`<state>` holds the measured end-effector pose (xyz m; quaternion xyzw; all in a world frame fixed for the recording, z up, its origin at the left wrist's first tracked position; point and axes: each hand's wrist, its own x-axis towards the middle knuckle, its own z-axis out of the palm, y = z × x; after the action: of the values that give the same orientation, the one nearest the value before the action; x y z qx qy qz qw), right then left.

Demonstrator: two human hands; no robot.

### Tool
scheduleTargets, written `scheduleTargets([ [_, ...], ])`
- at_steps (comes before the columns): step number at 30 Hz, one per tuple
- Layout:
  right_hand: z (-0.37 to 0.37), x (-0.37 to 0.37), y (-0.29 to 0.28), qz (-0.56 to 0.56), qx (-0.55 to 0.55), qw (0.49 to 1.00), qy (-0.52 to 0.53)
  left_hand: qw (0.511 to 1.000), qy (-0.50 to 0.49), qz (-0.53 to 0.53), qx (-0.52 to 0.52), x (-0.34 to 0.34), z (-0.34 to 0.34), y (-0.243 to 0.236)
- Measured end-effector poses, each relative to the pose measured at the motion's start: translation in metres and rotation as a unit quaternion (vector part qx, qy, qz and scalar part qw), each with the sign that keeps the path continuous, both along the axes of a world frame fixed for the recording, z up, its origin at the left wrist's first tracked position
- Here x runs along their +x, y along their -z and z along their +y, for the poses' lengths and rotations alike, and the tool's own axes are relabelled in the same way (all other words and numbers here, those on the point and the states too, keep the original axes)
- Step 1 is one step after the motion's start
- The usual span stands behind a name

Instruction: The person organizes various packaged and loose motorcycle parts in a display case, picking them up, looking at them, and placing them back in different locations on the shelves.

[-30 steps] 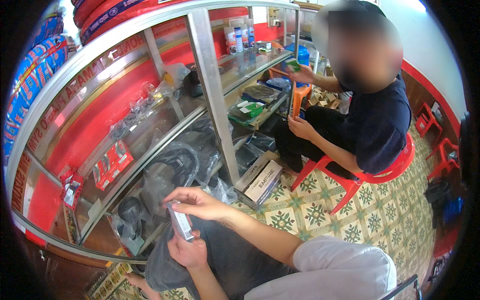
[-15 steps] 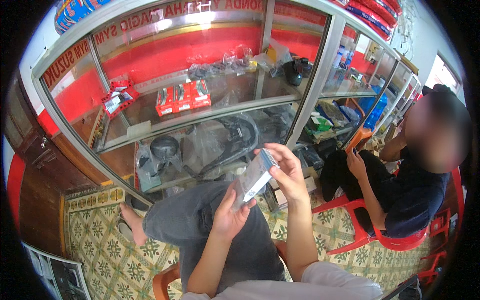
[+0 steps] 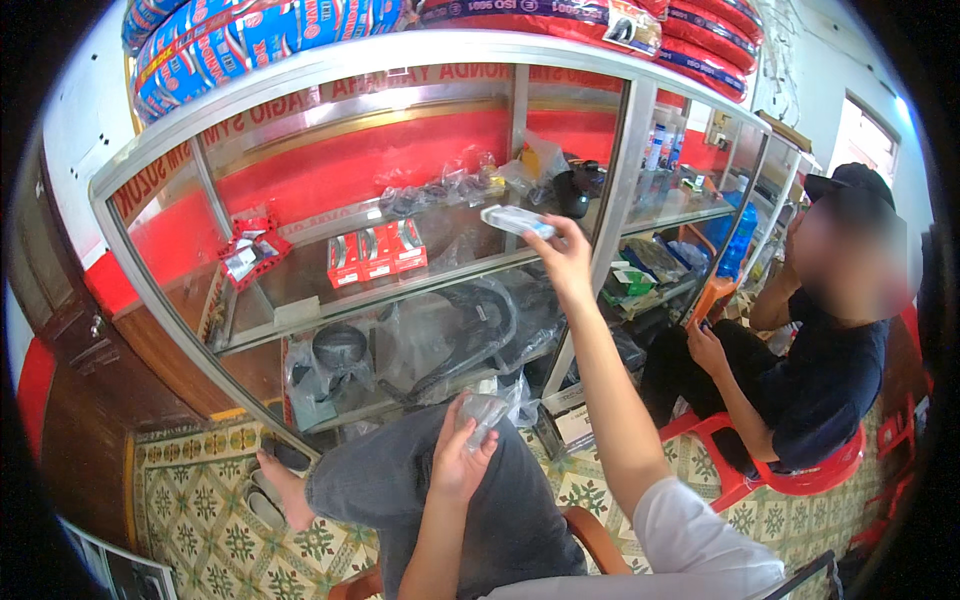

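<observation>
My right hand (image 3: pixel 567 262) is stretched forward at the glass display cabinet (image 3: pixel 618 165). Its fingers pinch one end of a flat, whitish box-shaped packet (image 3: pixel 512 219), held level by the upper shelf. Low over my knee, my left hand (image 3: pixel 456 462) is wrapped round a crumpled, clear plastic-covered piece (image 3: pixel 484 412); what lies inside the plastic cannot be made out. On the upper shelf are red-and-white boxes (image 3: pixel 377 255) with curved dark parts pictured on them, left of the packet. Behind the packet sit several small plastic-bagged parts (image 3: pixel 440 190).
Large blue bags (image 3: pixel 270 50) and red bags (image 3: pixel 700 50) lie on top of the cabinet. Bagged black parts (image 3: pixel 470 330) fill the lower shelf. At the right, a person (image 3: pixel 830 380) sits on a red plastic chair (image 3: pixel 825 462). A cardboard box (image 3: pixel 572 420) stands near my knee.
My right hand has parted from the left and moved up and forward with the flat packet. My left hand stays low, around the plastic-covered piece. The view has tilted upward.
</observation>
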<state>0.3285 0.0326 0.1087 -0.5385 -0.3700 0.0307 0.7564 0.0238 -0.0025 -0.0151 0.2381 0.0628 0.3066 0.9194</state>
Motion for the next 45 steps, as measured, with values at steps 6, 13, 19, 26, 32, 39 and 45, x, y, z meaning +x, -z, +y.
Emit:
scheduleTargets([
  [6,0.011,0.002,0.003,-0.342,-0.141,0.908,0.197,0.998,-0.04,0.026,0.033,-0.008,0.004,-0.007],
  [13,-0.106,-0.176,0.047,-0.094,-0.24,0.929,-0.264,0.958,-0.17,0.094,0.21,-0.009,-0.004,-0.008],
  [19,-0.101,-0.202,0.073,0.102,-0.118,0.953,-0.261,0.899,-0.228,0.165,0.337,-0.008,-0.008,-0.01],
  [26,-0.037,-0.091,0.043,-0.112,-0.126,0.982,-0.091,0.872,-0.262,0.188,0.368,0.003,0.004,-0.004],
  [32,0.092,-0.007,-0.011,-0.137,-0.306,0.94,-0.066,0.9,-0.25,0.17,0.313,0.012,0.008,0.006],
  [39,0.182,0.003,-0.022,-0.37,-0.521,0.769,0.01,0.887,-0.244,0.207,0.333,-0.004,0.016,0.005],
  [45,0.181,0.034,-0.019,-0.265,-0.442,0.851,0.098,0.92,-0.196,0.15,0.305,0.0,0.02,0.03],
])
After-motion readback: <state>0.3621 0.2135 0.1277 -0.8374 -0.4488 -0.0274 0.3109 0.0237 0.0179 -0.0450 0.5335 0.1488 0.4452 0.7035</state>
